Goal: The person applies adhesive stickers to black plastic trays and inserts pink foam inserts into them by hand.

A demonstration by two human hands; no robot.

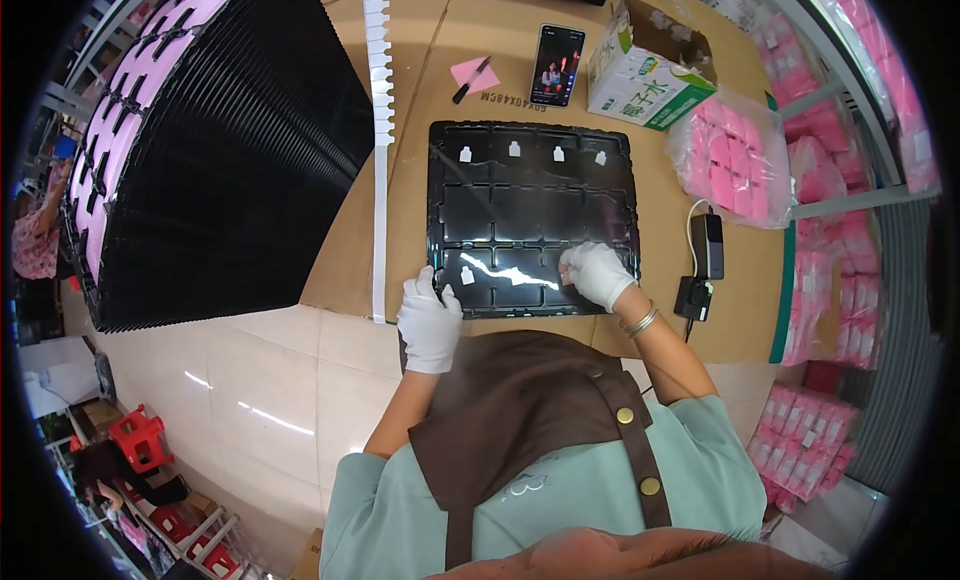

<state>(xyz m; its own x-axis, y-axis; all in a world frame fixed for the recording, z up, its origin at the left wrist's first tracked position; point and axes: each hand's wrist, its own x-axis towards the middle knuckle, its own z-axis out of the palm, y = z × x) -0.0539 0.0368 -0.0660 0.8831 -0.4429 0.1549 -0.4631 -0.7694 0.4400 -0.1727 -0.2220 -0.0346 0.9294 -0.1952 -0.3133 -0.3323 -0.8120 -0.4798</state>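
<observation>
A black plastic tray (465,218) with rows of shallow compartments lies in front of me. Small white bottle-shaped pieces sit in it: several along the far row, among them one white piece (514,149), and another white piece (467,275) at the near left. My left hand (430,325), in a white glove, grips the tray's near left corner, thumb over the rim and fingers along the side. Over the near right compartments my right hand (600,276), also gloved, has its fingertips pinched together low against the tray. Whatever lies between those fingertips is hidden.
Left stands a tall stack of black trays (230,160), beside a white notched strip (380,180). Beyond the tray are a pink paper (474,77) with a pen-like tool, a phone (558,66) and an opened carton (640,75). Right lie bagged pink pieces (735,160) and a black power bank (708,246).
</observation>
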